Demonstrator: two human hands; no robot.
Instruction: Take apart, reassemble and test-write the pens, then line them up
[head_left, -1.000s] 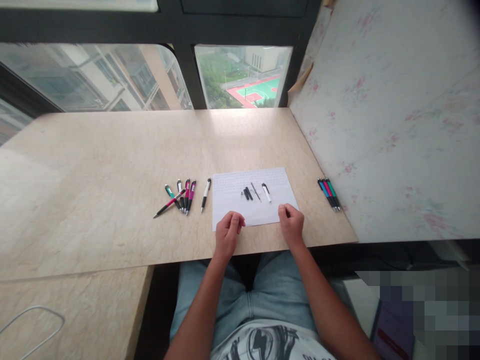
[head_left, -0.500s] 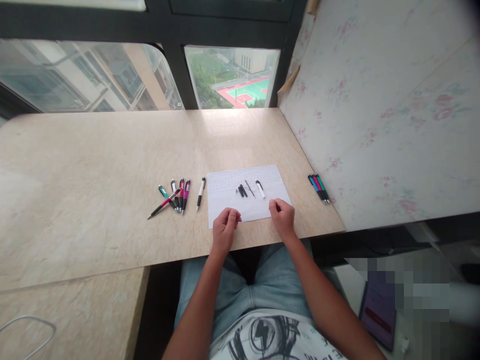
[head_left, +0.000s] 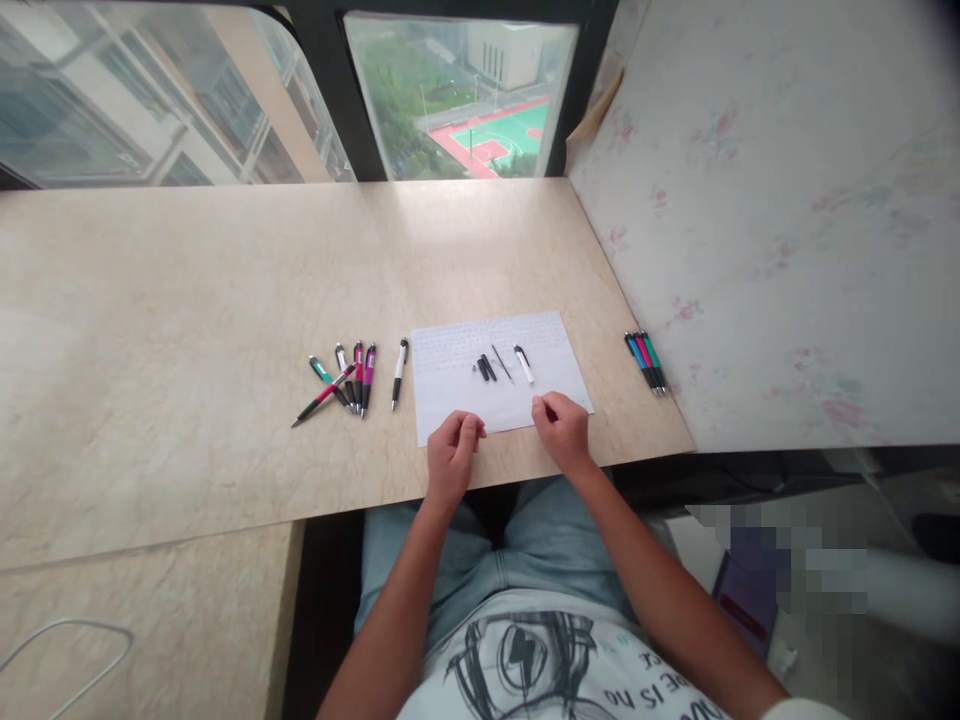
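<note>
Far left there's a white cable looping on the lower ledge. Moving along the worktop, you get a messy fan of coloured pens, then a lone black-and-white pen just beside the sheet of paper.

The left hand rests on the paper's near edge, fingers curled in loosely with nothing visible in them. Mid-sheet lie the taken-apart pen bits: black pieces, thin refill, white barrel, all close together but not touching either hand.

The right hand sits at the near right of the sheet, thumb and forefinger pinched; can't tell if something tiny is in there. Over by the wall there's a neat bundle of pens.

Honestly, compared with a second ago only the head tilted; both hands are parked where they were and the bits haven't budged, so I'd say they're untouched for now.
</note>
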